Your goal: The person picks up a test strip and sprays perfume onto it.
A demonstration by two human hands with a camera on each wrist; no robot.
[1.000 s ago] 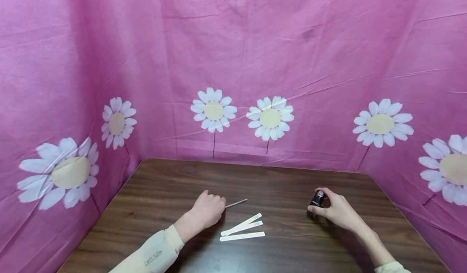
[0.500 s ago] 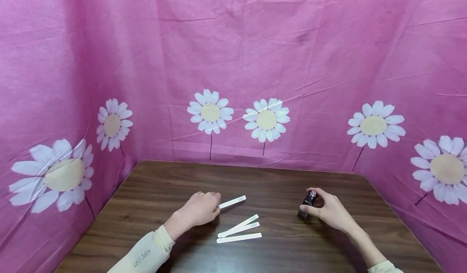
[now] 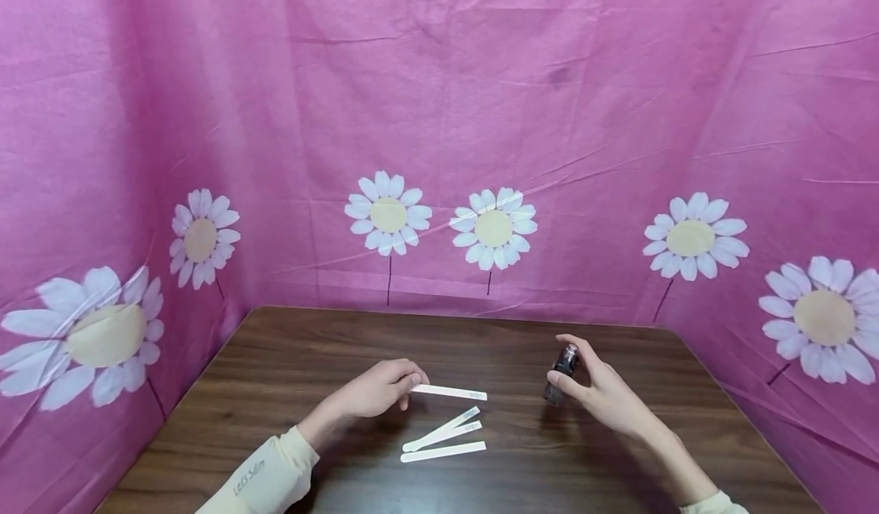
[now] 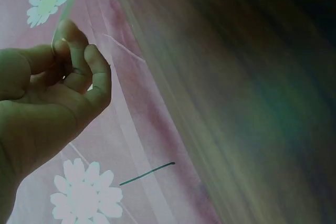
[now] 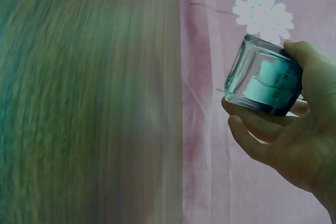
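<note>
In the head view my left hand (image 3: 381, 388) pinches one end of a white perfume test strip (image 3: 456, 394), whose printed end points right. The left wrist view shows the same strip (image 4: 69, 1) blurred, between thumb and fingertips. To the right, my right hand (image 3: 611, 396) grips a small perfume bottle (image 3: 565, 361), tilted, with the index finger by its top. Clear glass and a dark end of the bottle (image 5: 262, 80) appear in the right wrist view. Below the held strip, two overlapping test strips (image 3: 449, 432) and a separate one (image 3: 445, 451) lie on the table.
The brown wooden table (image 3: 330, 338) spans the lower part of the head view. A pink curtain (image 3: 439, 117) printed with daisies rises behind it and along both sides, close to the table's edges.
My left hand has turned the strip from edge-on to face-up and swung it so its free end points right. The right hand has brought the bottle left, tilting it.
</note>
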